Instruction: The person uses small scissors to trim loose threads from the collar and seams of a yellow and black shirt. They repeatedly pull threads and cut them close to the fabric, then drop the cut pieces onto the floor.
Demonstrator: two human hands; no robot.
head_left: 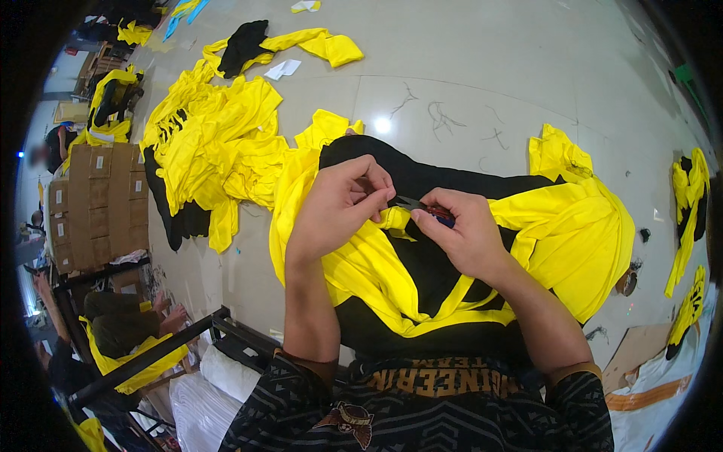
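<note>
Across my lap and the floor in front of me lies a yellow and black fabric garment (570,226). My right hand (466,234) holds a small pair of thread snips (411,203); their metal blades point left towards my other hand. My left hand (347,206) has thumb and forefinger pinched together just beyond the blade tips, above a folded yellow edge (397,217) of the garment. Whether a thread is between those fingertips is too small to tell. The snips' red and dark blue handle is partly hidden by my right fingers.
A large heap of yellow garments (226,152) lies to the left on the tiled floor (480,51). Loose dark threads (443,117) are scattered ahead. Stacked cardboard boxes (99,209), a dark metal frame (152,353) and a seated person (121,322) are at the left.
</note>
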